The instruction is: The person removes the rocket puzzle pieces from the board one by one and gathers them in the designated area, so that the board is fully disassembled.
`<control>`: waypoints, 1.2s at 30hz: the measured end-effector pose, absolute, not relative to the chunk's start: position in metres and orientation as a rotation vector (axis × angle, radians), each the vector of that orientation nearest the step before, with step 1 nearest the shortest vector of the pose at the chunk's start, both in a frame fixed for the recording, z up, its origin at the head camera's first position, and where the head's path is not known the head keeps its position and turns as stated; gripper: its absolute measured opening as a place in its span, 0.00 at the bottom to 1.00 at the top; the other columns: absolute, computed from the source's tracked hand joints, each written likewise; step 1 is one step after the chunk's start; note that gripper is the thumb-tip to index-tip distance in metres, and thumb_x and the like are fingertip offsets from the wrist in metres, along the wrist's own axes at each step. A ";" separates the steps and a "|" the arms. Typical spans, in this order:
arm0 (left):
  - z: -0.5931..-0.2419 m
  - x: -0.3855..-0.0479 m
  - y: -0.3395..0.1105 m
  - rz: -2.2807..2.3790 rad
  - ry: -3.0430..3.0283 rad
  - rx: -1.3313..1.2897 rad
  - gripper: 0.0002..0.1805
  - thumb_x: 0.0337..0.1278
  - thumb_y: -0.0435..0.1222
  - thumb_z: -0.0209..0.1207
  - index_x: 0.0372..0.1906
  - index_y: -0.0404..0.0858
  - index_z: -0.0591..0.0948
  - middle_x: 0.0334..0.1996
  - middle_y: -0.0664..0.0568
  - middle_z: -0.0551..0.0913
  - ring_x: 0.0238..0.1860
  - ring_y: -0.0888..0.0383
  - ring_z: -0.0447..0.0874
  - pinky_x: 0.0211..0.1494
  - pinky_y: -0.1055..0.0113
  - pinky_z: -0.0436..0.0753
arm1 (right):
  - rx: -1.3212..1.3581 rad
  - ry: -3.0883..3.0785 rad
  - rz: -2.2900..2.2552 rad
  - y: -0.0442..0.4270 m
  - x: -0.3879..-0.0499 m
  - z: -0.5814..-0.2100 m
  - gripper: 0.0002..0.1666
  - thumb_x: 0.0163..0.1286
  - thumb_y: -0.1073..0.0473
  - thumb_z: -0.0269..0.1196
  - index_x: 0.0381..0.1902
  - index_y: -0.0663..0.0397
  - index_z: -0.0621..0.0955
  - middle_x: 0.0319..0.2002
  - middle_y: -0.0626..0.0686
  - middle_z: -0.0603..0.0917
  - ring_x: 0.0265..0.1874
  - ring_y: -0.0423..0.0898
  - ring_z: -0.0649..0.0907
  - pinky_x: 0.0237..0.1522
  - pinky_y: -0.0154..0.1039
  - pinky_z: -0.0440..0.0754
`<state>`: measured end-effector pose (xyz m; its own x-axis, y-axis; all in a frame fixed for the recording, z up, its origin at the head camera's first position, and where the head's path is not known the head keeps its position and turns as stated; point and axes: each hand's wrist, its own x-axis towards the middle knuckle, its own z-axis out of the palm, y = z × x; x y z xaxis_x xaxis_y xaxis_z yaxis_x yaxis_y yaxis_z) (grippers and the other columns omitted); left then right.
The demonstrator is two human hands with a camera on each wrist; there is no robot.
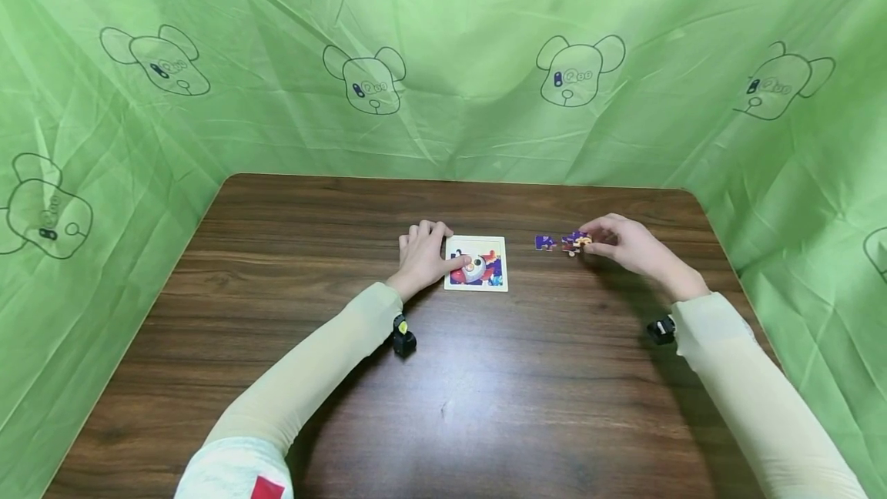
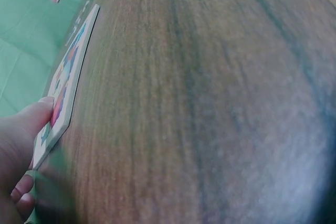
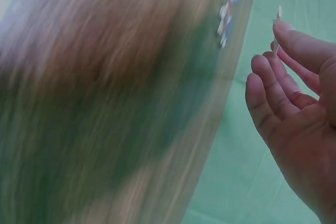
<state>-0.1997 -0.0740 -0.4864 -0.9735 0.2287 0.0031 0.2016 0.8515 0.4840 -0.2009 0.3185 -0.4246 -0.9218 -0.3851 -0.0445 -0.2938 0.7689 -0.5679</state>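
A square jigsaw puzzle (image 1: 476, 284) with a pale frame lies on the table, a colourful character pictured in it. My left hand (image 1: 421, 259) rests at its left side, the thumb (image 2: 38, 115) pressing on the picture and the other fingers beside the frame's far left corner. To the right, my right hand (image 1: 627, 246) pinches a puzzle piece (image 3: 279, 14) between thumb and forefinger, seen edge-on in the right wrist view. Just left of those fingertips lies a cluster of loose purple and orange pieces (image 1: 571, 242). Another purple piece (image 1: 544, 242) lies between the cluster and the puzzle.
The dark wooden table (image 1: 443, 376) carries all of this. Green cloth (image 1: 471, 122) with bear-head drawings hangs behind its far edge and along both sides. Each wrist wears a small black camera, one on the left (image 1: 403, 337) and one on the right (image 1: 661, 330).
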 end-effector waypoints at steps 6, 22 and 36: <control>-0.488 -0.200 -0.074 0.775 2.962 0.346 0.38 0.56 0.64 0.69 0.62 0.44 0.77 0.59 0.46 0.73 0.53 0.48 0.65 0.58 0.50 0.62 | -0.492 2.810 -0.820 0.335 -0.202 -0.429 0.22 0.74 0.58 0.68 0.61 0.62 0.82 0.51 0.61 0.83 0.49 0.59 0.83 0.53 0.58 0.77; -0.489 -0.202 -0.074 0.772 2.963 0.344 0.38 0.56 0.65 0.69 0.62 0.44 0.77 0.60 0.47 0.73 0.53 0.49 0.65 0.59 0.50 0.63 | -0.411 2.795 -0.747 0.354 -0.215 -0.454 0.19 0.72 0.60 0.70 0.58 0.61 0.84 0.48 0.61 0.80 0.44 0.55 0.79 0.48 0.53 0.72; -0.489 -0.200 -0.074 0.768 2.966 0.341 0.38 0.56 0.65 0.68 0.62 0.45 0.77 0.60 0.47 0.73 0.53 0.49 0.65 0.59 0.50 0.62 | -0.448 2.783 -0.766 0.356 -0.216 -0.457 0.20 0.72 0.60 0.70 0.59 0.60 0.83 0.48 0.62 0.80 0.44 0.55 0.77 0.49 0.53 0.73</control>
